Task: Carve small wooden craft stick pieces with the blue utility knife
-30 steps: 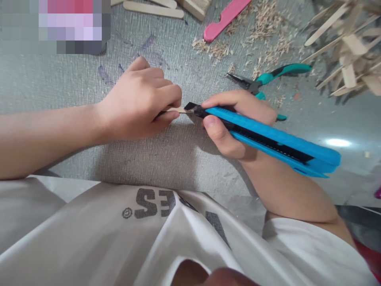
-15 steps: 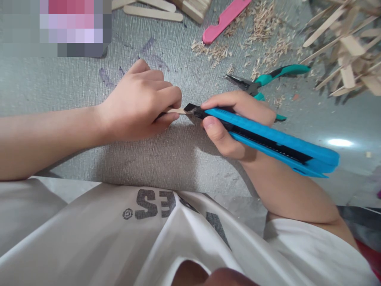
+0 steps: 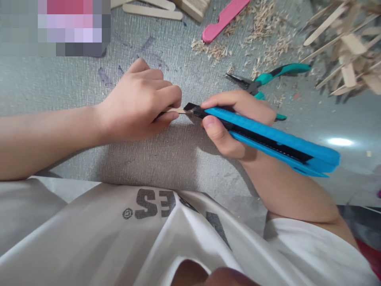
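Note:
My left hand (image 3: 145, 101) is closed, with a thin wooden craft stick (image 3: 182, 111) pinched between thumb and forefinger. Only a short end of the stick sticks out to the right; the rest is hidden inside the fist. A blue utility knife (image 3: 274, 137) is gripped in my right hand (image 3: 238, 115), its handle slanting down to the right. Its dark blade (image 3: 188, 106) lies at the stick's exposed end, close to my left fingertips. Just beyond my right hand are teal-handled long-nose pliers (image 3: 254, 84), partly covered by that hand.
Loose craft sticks (image 3: 348, 43) are heaped at the far right. Wood shavings (image 3: 264, 29) lie scattered near a pink folding handle (image 3: 223, 22). More sticks (image 3: 151, 12) and a wooden brush (image 3: 193, 8) are at the back. All rest on a grey textured table (image 3: 53, 83).

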